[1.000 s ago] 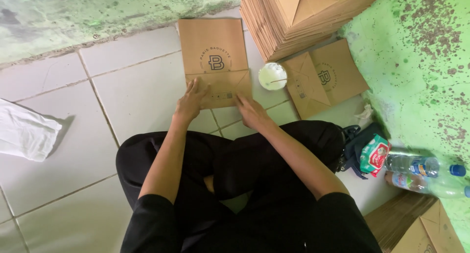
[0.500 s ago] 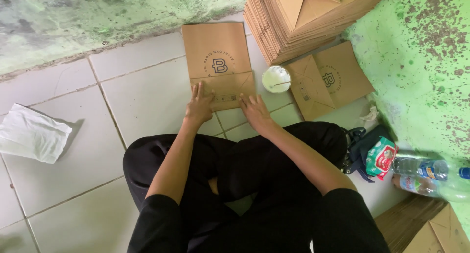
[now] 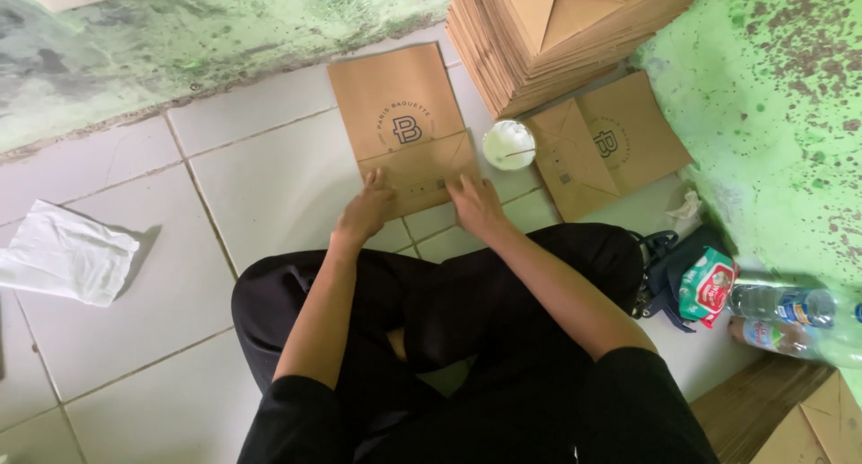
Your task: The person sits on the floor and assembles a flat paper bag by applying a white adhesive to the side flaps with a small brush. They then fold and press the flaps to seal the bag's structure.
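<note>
Makeshift packing workroom: tiled floor (image 3: 269,186), peeling green walls (image 3: 772,114), tall stack of brown paper bags (image 3: 557,33).

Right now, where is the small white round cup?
In the head view, the white cup sits on the floor tiles right of the flat paper bag under both hands, just below the tall bag stack.

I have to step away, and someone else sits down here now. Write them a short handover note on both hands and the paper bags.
Left hand: flat on the folded bottom flap of the brown paper bag, pressing it.
Right hand: flat on the same flap, at its right end.
The bag lies on the tiled floor before crossed legs. Small white round container beside it, one folded bag further right, tall stack of bags behind.
Done: flap folded up.
Left: cannot tell whether the crease is fully set.
</note>
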